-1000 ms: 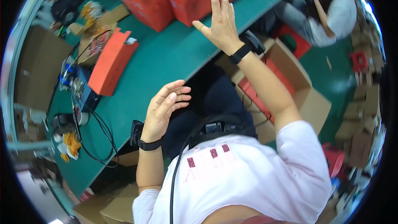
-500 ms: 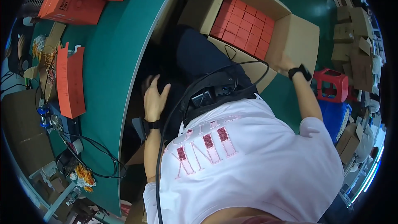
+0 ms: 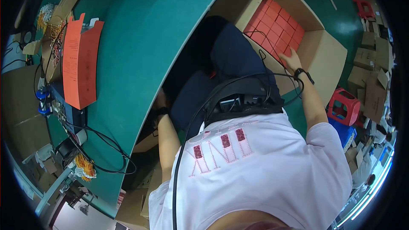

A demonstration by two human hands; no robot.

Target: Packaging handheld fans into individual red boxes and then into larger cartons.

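Observation:
A large open cardboard carton (image 3: 327, 47) stands at the upper right, packed with rows of small red boxes (image 3: 275, 27). My right hand (image 3: 292, 61) reaches over its near side, thumb and fingers apart, at the nearest red boxes. Whether the fingertips press on a box is hard to make out. Beneath the edge of the green table (image 3: 140, 38), in shadow beside my leg, is my left hand (image 3: 161, 100). Its fingers are hidden there, as is anything they might hold.
On the table lie a tall red folded box (image 3: 80, 66), black cables (image 3: 106, 149) and bundled orange wires (image 3: 85, 167). A red plastic stool (image 3: 344, 106) stands right of my right arm. Cardboard boxes (image 3: 367, 53) are stacked farther right. A black cable crosses my lap.
My right hand has moved from the carton's flap onto the red boxes. My left hand has gone down under the table edge. The view has shifted, and a person shows at the top right.

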